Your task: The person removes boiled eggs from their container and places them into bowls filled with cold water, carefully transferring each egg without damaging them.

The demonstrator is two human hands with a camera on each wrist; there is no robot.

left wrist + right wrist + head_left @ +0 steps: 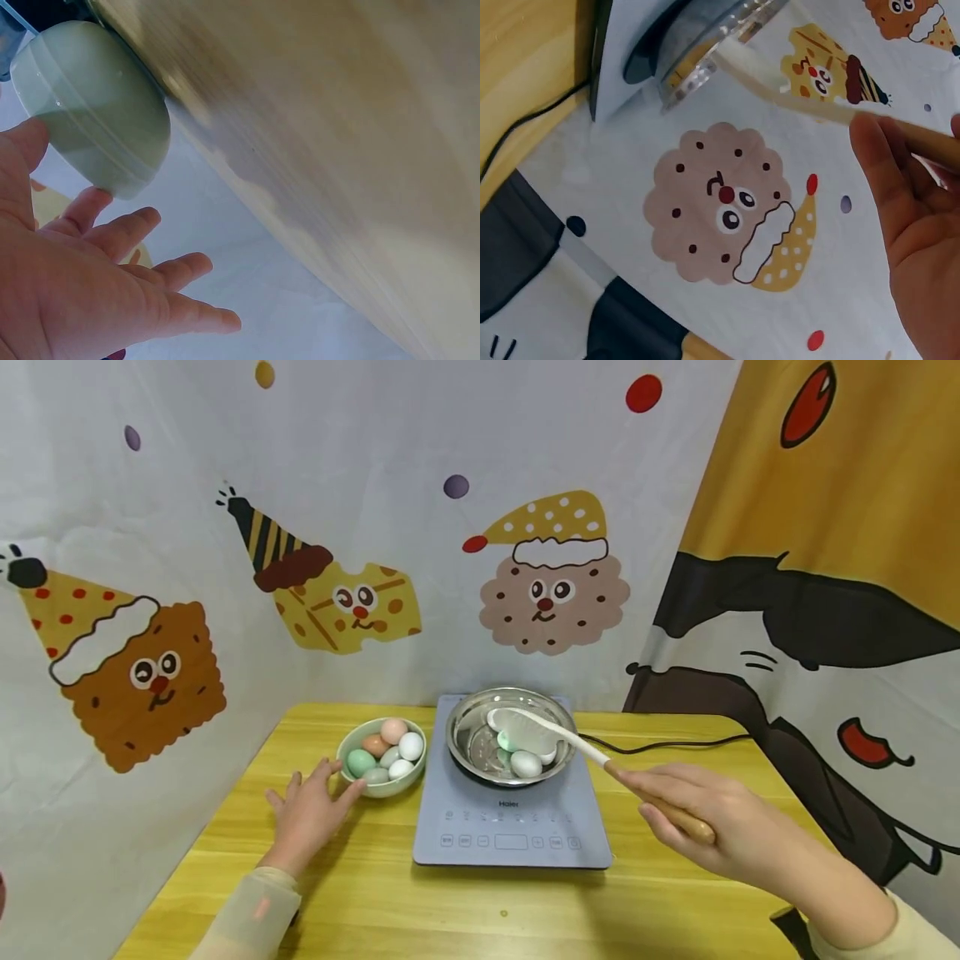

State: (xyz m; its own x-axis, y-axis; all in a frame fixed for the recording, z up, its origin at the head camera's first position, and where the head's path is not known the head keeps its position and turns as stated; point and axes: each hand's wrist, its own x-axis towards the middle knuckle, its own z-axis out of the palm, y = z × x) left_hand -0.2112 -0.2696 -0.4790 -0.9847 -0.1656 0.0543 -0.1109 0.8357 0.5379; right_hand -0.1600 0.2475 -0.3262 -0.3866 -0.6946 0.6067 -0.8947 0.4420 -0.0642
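The left hand (309,817) was spread wide, gripping nothing; its thumb and forefinger met the outer wall of a pale green bowl (390,788), while its other fingers fanned out clear of it. The bowl stood just ahead and to the right of that hand on the yellow wooden tabletop (360,902), filled with eggs: a green egg (361,763) nearest the hand, a brown egg (375,745) and a pinkish egg (393,730) further from it, and white ones on the far right.

The right hand (723,814) had its fingers closed around the wooden handle (693,827) of a utensil, whose pale shaft (572,737) slanted away to the hand's left, its far end inside a metal pan (463,735). In the pan lay more eggs, a whitish egg (526,765) closest to this hand's side of the tabletop edge and a greenish one partly hidden by the utensil. The pan sat on a grey cooktop (512,853), between the two hands and beyond them. A black cable (667,747) ran past the right hand's far side, before a cartoon-printed cloth (420,410).
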